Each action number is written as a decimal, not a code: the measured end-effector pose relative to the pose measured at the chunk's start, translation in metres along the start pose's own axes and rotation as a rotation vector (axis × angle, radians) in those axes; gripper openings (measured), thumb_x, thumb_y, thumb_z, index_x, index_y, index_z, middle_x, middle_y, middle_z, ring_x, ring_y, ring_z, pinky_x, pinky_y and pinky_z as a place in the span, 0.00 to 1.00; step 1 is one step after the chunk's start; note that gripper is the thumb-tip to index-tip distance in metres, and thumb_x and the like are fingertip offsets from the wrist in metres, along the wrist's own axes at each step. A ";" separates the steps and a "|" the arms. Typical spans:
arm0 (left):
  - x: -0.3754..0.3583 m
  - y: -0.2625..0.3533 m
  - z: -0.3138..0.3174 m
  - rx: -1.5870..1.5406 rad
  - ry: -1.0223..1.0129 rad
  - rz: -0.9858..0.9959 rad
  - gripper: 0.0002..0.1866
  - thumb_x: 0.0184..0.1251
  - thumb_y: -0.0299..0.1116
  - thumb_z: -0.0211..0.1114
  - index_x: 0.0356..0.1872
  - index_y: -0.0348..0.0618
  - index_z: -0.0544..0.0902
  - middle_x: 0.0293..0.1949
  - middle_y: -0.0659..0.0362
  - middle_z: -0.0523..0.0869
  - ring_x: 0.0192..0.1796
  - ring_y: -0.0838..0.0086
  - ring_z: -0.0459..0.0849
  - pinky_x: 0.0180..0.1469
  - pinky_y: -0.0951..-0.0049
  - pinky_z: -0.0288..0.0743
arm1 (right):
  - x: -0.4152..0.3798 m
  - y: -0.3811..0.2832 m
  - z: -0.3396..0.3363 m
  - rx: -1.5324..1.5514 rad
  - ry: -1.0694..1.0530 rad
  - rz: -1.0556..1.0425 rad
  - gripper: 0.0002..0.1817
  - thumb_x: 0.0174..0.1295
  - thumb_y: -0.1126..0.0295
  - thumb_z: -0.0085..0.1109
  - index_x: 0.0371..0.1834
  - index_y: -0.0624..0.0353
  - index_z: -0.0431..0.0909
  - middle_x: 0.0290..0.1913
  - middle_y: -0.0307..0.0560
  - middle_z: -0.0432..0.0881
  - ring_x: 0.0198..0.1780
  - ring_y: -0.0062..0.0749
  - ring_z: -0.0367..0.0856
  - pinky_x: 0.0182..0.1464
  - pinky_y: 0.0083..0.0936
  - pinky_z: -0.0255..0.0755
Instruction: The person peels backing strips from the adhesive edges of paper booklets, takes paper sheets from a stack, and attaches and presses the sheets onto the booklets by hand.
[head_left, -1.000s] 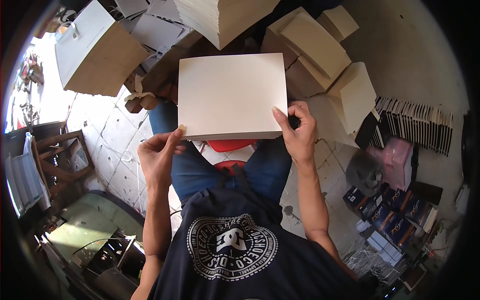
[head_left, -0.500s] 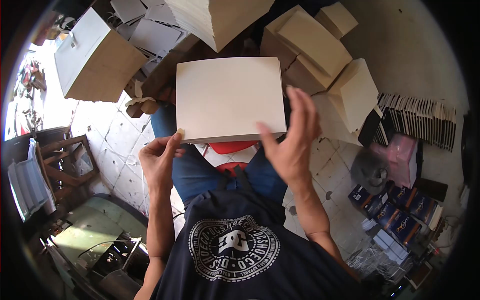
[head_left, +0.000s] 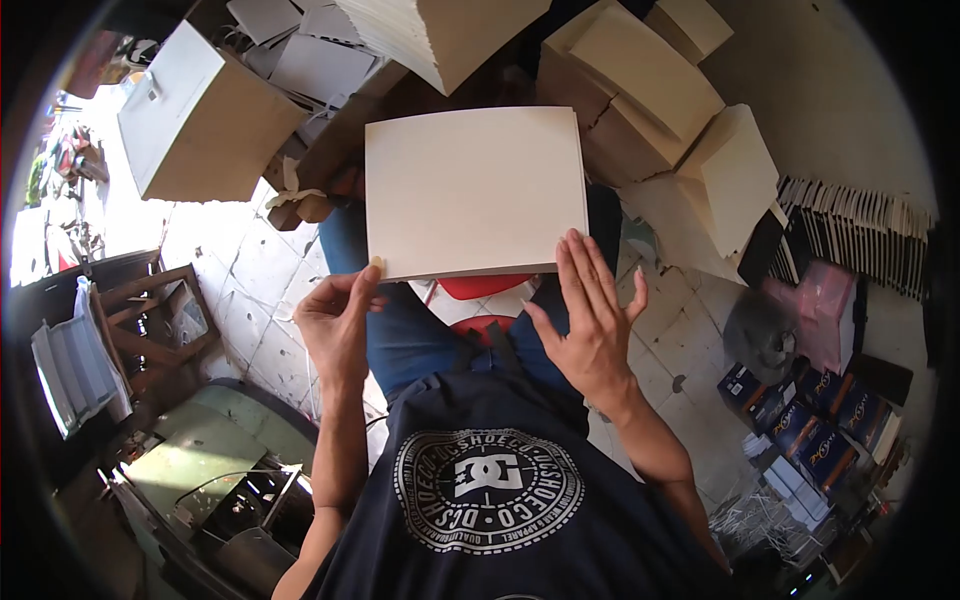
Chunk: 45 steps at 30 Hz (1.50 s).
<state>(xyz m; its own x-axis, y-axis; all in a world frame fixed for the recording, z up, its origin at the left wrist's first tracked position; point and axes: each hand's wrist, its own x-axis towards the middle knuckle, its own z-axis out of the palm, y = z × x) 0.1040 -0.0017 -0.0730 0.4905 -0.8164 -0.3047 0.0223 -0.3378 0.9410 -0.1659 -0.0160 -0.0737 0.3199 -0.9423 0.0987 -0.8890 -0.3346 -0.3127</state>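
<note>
A stack of cream paper sheets (head_left: 475, 195) lies in front of me above my knees, its long near edge facing me. At the near left corner, my left hand (head_left: 338, 318) has its thumb tip on the top sheet, with the other fingers curled in below the edge. My right hand (head_left: 592, 312) is spread with the palm down, its longer fingertips resting on the near right corner. Its thumb points off to the left, short of the edge. What supports the stack is hidden beneath it.
Tall paper stacks (head_left: 440, 40) stand beyond, with a pale box-like block (head_left: 205, 115) at left. To the right are torn wrapped paper blocks (head_left: 640, 85), a row of dark-and-white bound pads (head_left: 855, 235) and blue boxes (head_left: 820, 450). A red seat (head_left: 485, 285) shows below.
My right hand has come down from above the right edge, turned flat and settled on the near right corner. My left hand stays at its corner. The whole view has shifted slightly.
</note>
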 end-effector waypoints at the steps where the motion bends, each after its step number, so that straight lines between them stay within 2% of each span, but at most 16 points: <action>1: -0.005 0.000 0.000 -0.018 0.001 0.006 0.11 0.65 0.33 0.74 0.33 0.32 0.87 0.26 0.58 0.87 0.26 0.80 0.84 0.31 0.83 0.75 | 0.004 -0.002 0.000 -0.017 0.015 0.000 0.41 0.59 0.50 0.68 0.72 0.60 0.67 0.75 0.45 0.67 0.76 0.31 0.63 0.74 0.54 0.31; 5: -0.034 -0.005 -0.007 -0.026 -0.037 -0.048 0.12 0.71 0.33 0.68 0.33 0.32 0.85 0.24 0.58 0.84 0.25 0.78 0.81 0.30 0.81 0.73 | 0.044 -0.027 -0.001 0.072 -0.029 -0.120 0.40 0.56 0.54 0.70 0.71 0.58 0.69 0.72 0.45 0.70 0.74 0.37 0.65 0.74 0.53 0.44; 10: -0.060 -0.032 -0.019 -0.293 -0.021 0.015 0.19 0.80 0.41 0.56 0.54 0.32 0.79 0.40 0.55 0.85 0.39 0.75 0.84 0.41 0.76 0.77 | 0.077 -0.063 0.018 0.256 0.147 -0.508 0.26 0.57 0.65 0.69 0.59 0.60 0.80 0.57 0.48 0.84 0.61 0.42 0.81 0.64 0.41 0.71; 15: -0.070 0.009 0.019 -0.234 -0.312 0.127 0.29 0.79 0.49 0.54 0.68 0.35 0.68 0.58 0.50 0.81 0.59 0.66 0.81 0.57 0.65 0.76 | 0.059 -0.066 -0.060 1.234 0.461 -0.131 0.19 0.68 0.75 0.61 0.60 0.70 0.72 0.53 0.57 0.83 0.54 0.36 0.84 0.57 0.27 0.77; 17: -0.071 0.008 0.028 -0.244 -0.283 0.177 0.27 0.77 0.47 0.57 0.62 0.31 0.72 0.50 0.51 0.85 0.53 0.66 0.84 0.55 0.66 0.77 | 0.052 -0.073 -0.061 1.483 0.614 0.116 0.19 0.71 0.74 0.57 0.60 0.71 0.67 0.51 0.53 0.80 0.51 0.26 0.81 0.55 0.22 0.76; 20: -0.055 0.017 0.025 -0.197 -0.284 0.041 0.18 0.79 0.42 0.56 0.46 0.31 0.78 0.34 0.53 0.87 0.33 0.70 0.87 0.38 0.74 0.79 | 0.028 -0.051 -0.015 1.511 0.463 0.295 0.17 0.72 0.69 0.56 0.57 0.69 0.70 0.50 0.47 0.81 0.51 0.23 0.80 0.53 0.22 0.77; 22: -0.042 0.015 0.019 -0.118 -0.229 -0.103 0.18 0.79 0.42 0.57 0.42 0.33 0.78 0.29 0.55 0.86 0.26 0.74 0.85 0.30 0.77 0.76 | 0.016 -0.042 0.009 1.647 0.247 0.537 0.14 0.73 0.65 0.58 0.49 0.67 0.77 0.43 0.47 0.85 0.40 0.24 0.85 0.38 0.21 0.81; 24: -0.035 0.005 0.005 -0.035 -0.273 -0.208 0.19 0.77 0.45 0.60 0.39 0.34 0.79 0.24 0.58 0.84 0.22 0.78 0.83 0.24 0.80 0.71 | -0.007 -0.016 0.011 1.779 -0.496 0.858 0.15 0.72 0.62 0.60 0.40 0.67 0.81 0.37 0.49 0.88 0.34 0.26 0.87 0.35 0.23 0.82; 26: -0.031 -0.003 -0.015 0.056 -0.315 -0.252 0.19 0.77 0.45 0.59 0.37 0.35 0.80 0.21 0.59 0.83 0.20 0.77 0.82 0.21 0.81 0.70 | -0.033 -0.014 0.012 1.546 -0.788 0.799 0.14 0.70 0.63 0.63 0.36 0.67 0.83 0.35 0.53 0.88 0.32 0.25 0.87 0.37 0.23 0.82; 29: -0.024 0.040 -0.042 0.535 -0.282 -0.137 0.16 0.72 0.38 0.66 0.33 0.32 0.85 0.19 0.62 0.82 0.21 0.83 0.80 0.24 0.81 0.70 | -0.042 -0.011 -0.025 1.281 -0.513 0.305 0.10 0.66 0.69 0.67 0.39 0.67 0.83 0.35 0.50 0.89 0.37 0.26 0.89 0.42 0.22 0.80; 31: -0.012 0.081 -0.056 0.536 0.023 0.166 0.09 0.70 0.30 0.68 0.36 0.31 0.85 0.21 0.62 0.83 0.22 0.83 0.78 0.27 0.83 0.73 | -0.031 -0.002 -0.052 1.211 -0.257 0.282 0.09 0.66 0.73 0.65 0.43 0.67 0.82 0.35 0.49 0.89 0.39 0.25 0.88 0.44 0.22 0.80; 34: 0.007 0.156 -0.033 0.466 0.124 0.880 0.09 0.71 0.28 0.66 0.41 0.30 0.84 0.30 0.58 0.86 0.32 0.82 0.83 0.36 0.83 0.74 | -0.007 0.012 -0.068 1.308 0.059 0.304 0.08 0.68 0.74 0.62 0.45 0.68 0.81 0.37 0.49 0.88 0.39 0.22 0.86 0.44 0.21 0.79; 35: 0.018 0.175 -0.014 0.364 0.096 0.929 0.09 0.70 0.28 0.67 0.43 0.31 0.84 0.32 0.58 0.87 0.36 0.81 0.84 0.39 0.82 0.75 | 0.007 0.018 -0.066 1.228 0.194 0.239 0.10 0.67 0.73 0.64 0.46 0.68 0.81 0.39 0.50 0.87 0.40 0.25 0.86 0.45 0.23 0.78; 40: 0.021 0.204 0.072 0.430 -0.237 1.022 0.10 0.60 0.24 0.72 0.42 0.36 0.84 0.38 0.57 0.89 0.44 0.76 0.86 0.47 0.74 0.77 | 0.077 0.138 -0.063 0.052 0.865 0.229 0.28 0.58 0.60 0.74 0.56 0.70 0.79 0.51 0.60 0.84 0.57 0.55 0.81 0.62 0.44 0.71; 42: 0.001 0.182 0.085 0.356 -0.582 1.022 0.12 0.55 0.21 0.73 0.41 0.35 0.84 0.39 0.54 0.88 0.45 0.68 0.87 0.49 0.70 0.78 | 0.063 0.201 -0.034 -0.286 0.661 0.398 0.31 0.57 0.58 0.74 0.57 0.70 0.78 0.57 0.61 0.82 0.63 0.53 0.78 0.66 0.45 0.67; 45: -0.024 0.123 0.094 0.239 -0.957 0.709 0.12 0.58 0.27 0.75 0.42 0.37 0.85 0.41 0.53 0.88 0.45 0.61 0.88 0.50 0.68 0.79 | 0.046 0.257 -0.006 -0.336 0.431 0.361 0.28 0.59 0.59 0.72 0.56 0.69 0.79 0.59 0.61 0.82 0.63 0.50 0.79 0.64 0.44 0.69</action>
<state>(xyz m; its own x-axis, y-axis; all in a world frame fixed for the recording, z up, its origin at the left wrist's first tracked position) 0.0128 -0.0681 0.0356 -0.5149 -0.8370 0.1855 -0.2012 0.3283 0.9229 -0.3816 -0.1454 -0.1441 -0.1158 -0.8932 0.4346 -0.9922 0.0841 -0.0915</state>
